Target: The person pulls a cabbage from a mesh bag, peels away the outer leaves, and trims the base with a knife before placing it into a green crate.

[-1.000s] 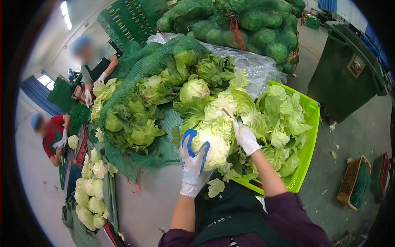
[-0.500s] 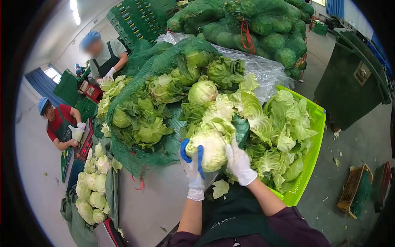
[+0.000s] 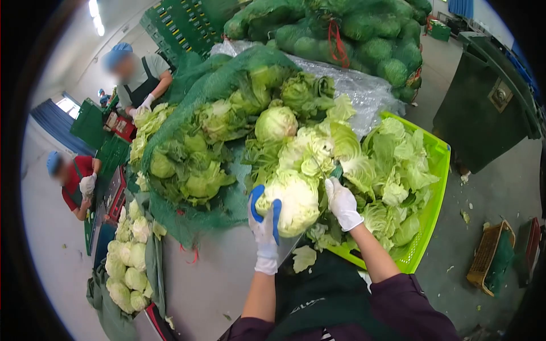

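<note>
A pale, trimmed cabbage head [image 3: 293,204] rests in my left hand [image 3: 263,224], which wears a white glove with blue on the thumb and finger. My right hand [image 3: 343,206], gloved in white, is closed just right of that head and apart from it. A thin, dark line shows by its fingertips; what it holds, I cannot make out. Behind the held head lie loose pale leaves [image 3: 310,148] and another cabbage [image 3: 276,123]. Close by on the right, a lime-green crate [image 3: 435,187] is full of stripped leaves [image 3: 392,165].
Green netting [image 3: 170,122] with untrimmed cabbages spreads across the table. Trimmed heads [image 3: 128,261] are grouped at left. Full net sacks [image 3: 364,51] stand behind; a dark bin [image 3: 483,108] is at right. Two co-workers [image 3: 145,79] work on the left. A brown crate [image 3: 490,258] sits on the floor.
My right hand has come off the cabbage and moved right, its fingers now closed. My left hand keeps the head in nearly the same place, its pale side more exposed.
</note>
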A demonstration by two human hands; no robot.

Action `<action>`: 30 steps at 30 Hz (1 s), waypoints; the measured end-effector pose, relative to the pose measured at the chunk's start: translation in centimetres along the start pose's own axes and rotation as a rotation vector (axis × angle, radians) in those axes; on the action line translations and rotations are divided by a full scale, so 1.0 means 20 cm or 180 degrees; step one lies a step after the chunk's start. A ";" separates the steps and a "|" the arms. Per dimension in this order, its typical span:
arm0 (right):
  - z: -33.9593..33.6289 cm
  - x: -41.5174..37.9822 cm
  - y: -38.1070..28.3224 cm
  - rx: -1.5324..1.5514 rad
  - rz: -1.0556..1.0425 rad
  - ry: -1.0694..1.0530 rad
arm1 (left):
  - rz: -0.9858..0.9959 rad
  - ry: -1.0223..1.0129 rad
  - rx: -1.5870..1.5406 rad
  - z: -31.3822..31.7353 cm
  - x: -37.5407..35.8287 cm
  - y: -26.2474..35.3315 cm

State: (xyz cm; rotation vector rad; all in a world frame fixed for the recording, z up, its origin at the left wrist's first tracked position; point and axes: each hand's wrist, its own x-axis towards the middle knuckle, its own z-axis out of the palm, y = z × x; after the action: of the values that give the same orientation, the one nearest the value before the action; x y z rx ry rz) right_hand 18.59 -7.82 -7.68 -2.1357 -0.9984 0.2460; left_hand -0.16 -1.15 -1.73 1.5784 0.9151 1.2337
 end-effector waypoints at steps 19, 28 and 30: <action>0.04 -0.14 -0.10 0.1444 0.0532 -0.0527 | -0.0727 0.0074 -0.1106 -0.04 0.09 0.00; -0.29 0.07 -0.38 0.2063 -0.0127 -0.1111 | -0.0895 0.0293 -0.1574 -0.01 -0.17 0.01; -0.33 0.21 -0.21 0.2374 0.0389 -0.1754 | -0.0574 -0.0375 -0.0487 -0.08 -0.16 0.01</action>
State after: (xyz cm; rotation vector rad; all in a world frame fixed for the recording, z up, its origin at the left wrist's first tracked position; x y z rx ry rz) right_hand 22.06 -6.66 0.40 -1.4523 -0.8714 1.1237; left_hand -2.44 -3.84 -2.34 1.4001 0.8474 1.0476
